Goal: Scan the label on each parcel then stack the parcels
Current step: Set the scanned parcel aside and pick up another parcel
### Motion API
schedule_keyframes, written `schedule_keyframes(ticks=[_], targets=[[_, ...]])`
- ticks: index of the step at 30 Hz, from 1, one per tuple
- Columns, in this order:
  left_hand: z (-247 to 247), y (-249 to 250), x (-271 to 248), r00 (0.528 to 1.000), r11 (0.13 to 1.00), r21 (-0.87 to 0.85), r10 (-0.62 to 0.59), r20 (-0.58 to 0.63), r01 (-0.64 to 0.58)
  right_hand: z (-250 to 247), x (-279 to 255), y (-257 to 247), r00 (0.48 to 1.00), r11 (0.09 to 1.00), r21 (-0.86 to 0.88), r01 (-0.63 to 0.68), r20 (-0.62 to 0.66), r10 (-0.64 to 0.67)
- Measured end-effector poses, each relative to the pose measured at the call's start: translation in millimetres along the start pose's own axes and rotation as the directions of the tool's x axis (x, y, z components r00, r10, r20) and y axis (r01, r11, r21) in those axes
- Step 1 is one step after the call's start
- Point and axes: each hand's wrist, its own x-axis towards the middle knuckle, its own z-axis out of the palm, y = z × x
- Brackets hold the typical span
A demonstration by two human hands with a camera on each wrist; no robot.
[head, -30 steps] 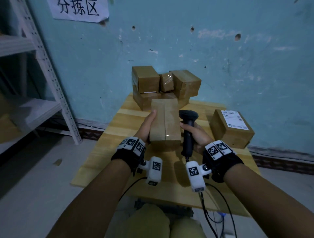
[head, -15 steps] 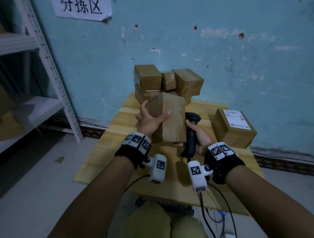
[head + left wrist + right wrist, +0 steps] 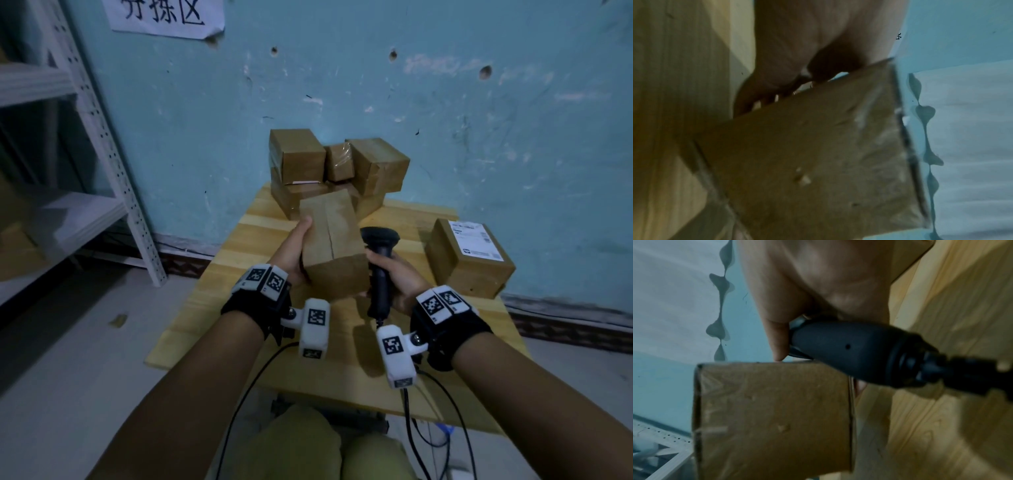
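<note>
The person is wearing a black wrist band behind the left hand (image 3: pixel 293 255) and another behind the right hand (image 3: pixel 397 277), each topped with white blocks that are showing black square-patterned marker codes. A white camera housing (image 3: pixel 314 327) is jutting from the inner side of the left band, and a second (image 3: pixel 397 356) from the right, each carrying its own marker. Black cables (image 3: pixel 416 428) are trailing down from them. The forearms are going bare, and olive-green trousers (image 3: pixel 308 448) are covering the knees.

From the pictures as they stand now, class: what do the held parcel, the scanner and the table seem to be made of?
Held parcel: brown cardboard, matte, seam down the top, glossy tape at an edge.
Scanner: likely black plastic, matte and finely textured.
Table: pale wood planks with visible grain, lightly sheened, perhaps varnished.
</note>
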Motion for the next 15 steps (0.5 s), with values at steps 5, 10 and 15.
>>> schedule_keyframes(ticks=[5,10,15], targets=[[-4.3,1.4,4.9,0.962,0.955,0.159,0.263,-0.075,-0.249,-4.8,5.3,6.4,0.994,0.996,0.056,0.065,-0.097,-0.059],[1.6,-1.8,3.9,0.976,0.876,0.457,0.205,-0.070,-0.151,0.7,5.9,5.9,0.987,0.992,-0.002,0.129,-0.099,-0.129],[-2.2,-9.5,7.6,0.974,0.851,0.517,0.186,-0.133,-0.092,2.1,3.7,1.6,0.985,0.986,0.041,0.163,-0.066,-0.160]])
